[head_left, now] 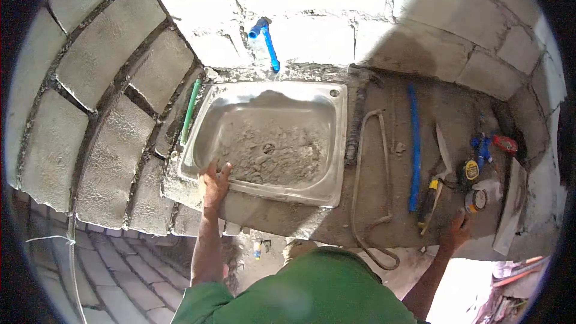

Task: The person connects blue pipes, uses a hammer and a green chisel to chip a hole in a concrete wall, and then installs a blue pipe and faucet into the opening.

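Observation:
A metal sink basin (288,195) with grey mortar debris (270,150) in its bowl sits in the counter. My left hand (214,185) rests on the basin's front left rim, its fingers apart and holding nothing visible. At the right, my right hand (457,231) touches the counter's front edge; its fingers are partly seen and whether they hold anything is unclear. Just above it lie a round tin (477,200), a yellow and black tape measure (471,170) and a yellow-handled tool (429,203).
A blue pipe (414,147) and a bent hose (355,195) lie on the counter (321,225). Blue pipe fittings (482,149) lie farther right. Another blue pipe (271,48) sticks out of the block wall. A green tube (191,112) leans left of the basin.

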